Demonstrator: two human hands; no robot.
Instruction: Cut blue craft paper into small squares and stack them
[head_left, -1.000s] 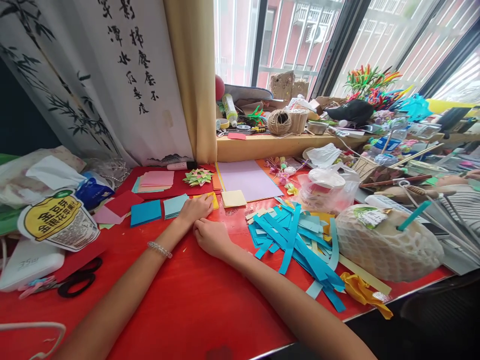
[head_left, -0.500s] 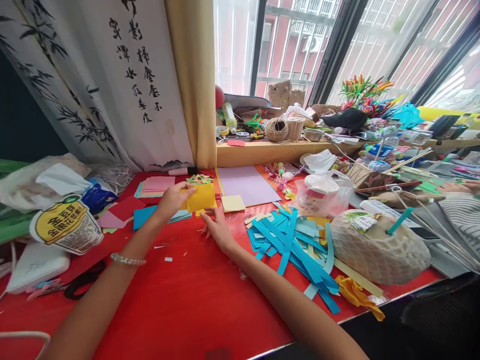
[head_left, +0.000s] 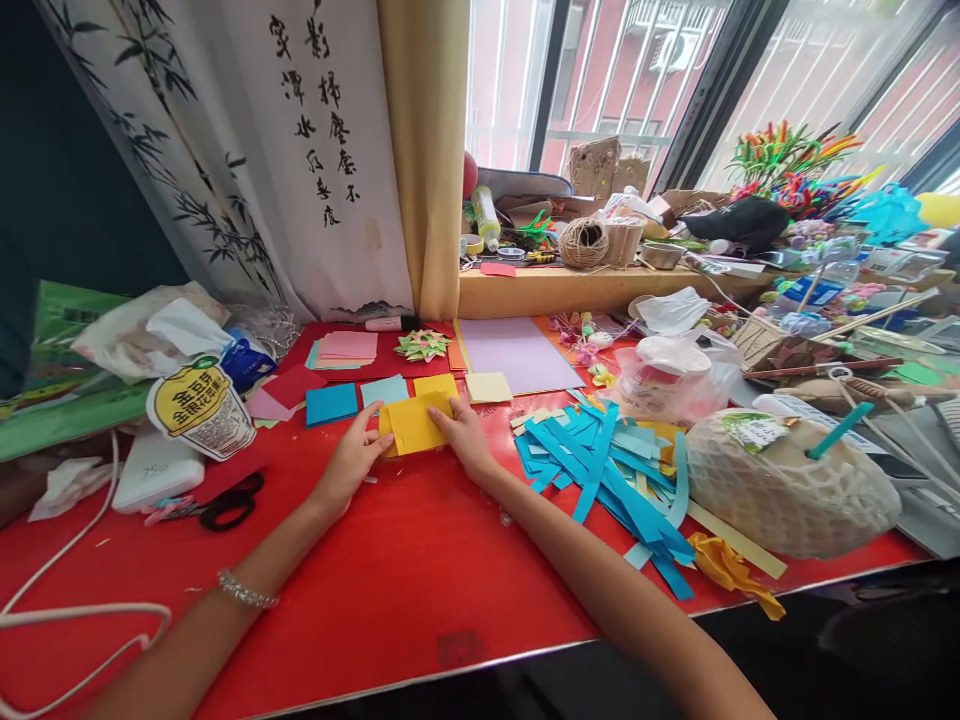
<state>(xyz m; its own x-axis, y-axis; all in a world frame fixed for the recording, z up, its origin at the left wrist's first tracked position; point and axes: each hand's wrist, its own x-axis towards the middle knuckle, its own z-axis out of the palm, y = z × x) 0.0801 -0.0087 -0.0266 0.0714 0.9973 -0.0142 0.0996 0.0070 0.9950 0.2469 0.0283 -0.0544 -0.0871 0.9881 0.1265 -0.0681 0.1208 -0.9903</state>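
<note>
Between my hands is a piece of yellow paper (head_left: 417,424), lifted a little off the red tabletop. My left hand (head_left: 351,456) pinches its left edge, and my right hand (head_left: 466,440) has hold of its right end with thumb and fingers. Just behind it lie small paper squares in a row: a blue stack (head_left: 331,403), a light blue stack (head_left: 385,390), a yellow stack (head_left: 436,383) and a cream stack (head_left: 488,388). A folded green and pink paper flower (head_left: 422,345) sits farther back.
Blue paper strips (head_left: 604,470) pile up to the right, beside a net-wrapped coconut (head_left: 791,490) with a straw. Black-handled scissors (head_left: 232,502), a white power bank (head_left: 159,470) and a labelled cup (head_left: 206,410) stand left. A purple sheet (head_left: 510,352) lies near the back.
My right hand has closed on the yellow paper, which my left hand alone held before. Both hands have brought it lower and nearer. The camera view has shifted left.
</note>
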